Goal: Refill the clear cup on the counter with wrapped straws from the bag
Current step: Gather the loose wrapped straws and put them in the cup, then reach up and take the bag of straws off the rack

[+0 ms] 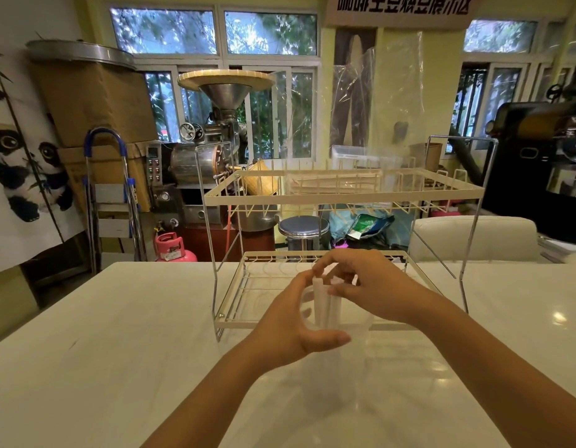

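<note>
The right hand has its grip pinched on the tops of the wrapped straws, fingertips closed around the upper ends, probably to press them down and keep the bundle together. The left hand has its grip curled around the clear cup from the left side, thumb on the near wall and fingers behind, so that the light cup does not tip while the straws go in. The straws stand almost upright inside the cup, and their tops rise above its rim; they are thin white sticks in matte paper wrapping, and I cannot count them. The cup is a transparent plastic cylinder, hard to see against the pale surface, and it stands on the white desk, which is smooth and glossy with reflections of light. Just behind the cup is a two-level wire rack with cream bars and thin chrome legs, its low shelf touching the desk. On the upper shelf, far and a little to the right, lies a large clear bag of crinkled film that stands up tall; it seems to be the source of the straws, and pale long things rest at its bottom. I judge the refill is well under way.
</note>
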